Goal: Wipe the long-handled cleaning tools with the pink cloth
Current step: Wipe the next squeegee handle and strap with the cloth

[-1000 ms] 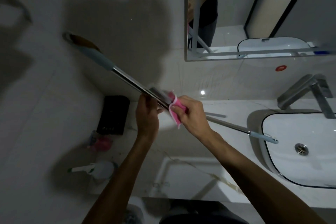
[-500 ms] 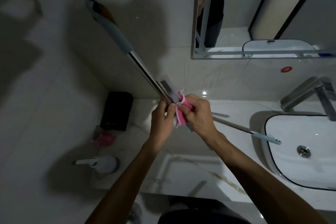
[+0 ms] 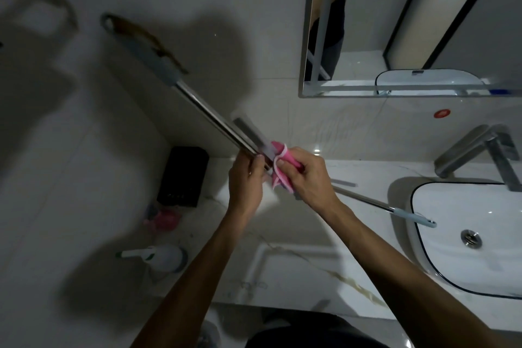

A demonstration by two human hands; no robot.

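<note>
A long-handled cleaning tool (image 3: 197, 106) with a shiny metal shaft and a grey-blue grip runs from upper left down to my hands. My left hand (image 3: 245, 181) grips the shaft just left of the cloth. My right hand (image 3: 309, 178) holds the pink cloth (image 3: 282, 169) wrapped around the same tool, right beside a grey flat part on the shaft. A second metal handle (image 3: 375, 203) with a light blue end lies on the counter, reaching the basin rim.
A white sink basin (image 3: 466, 237) and chrome faucet (image 3: 480, 150) are on the right, a mirror (image 3: 409, 22) above them. On the marble counter (image 3: 296, 277) at left stand a black box (image 3: 183, 175), a pink item (image 3: 163, 220) and a white spray bottle (image 3: 158, 257).
The tool's upper end has swung about against the wall while both hands stayed close together on the shaft. The pink cloth has shifted slightly along the shaft.
</note>
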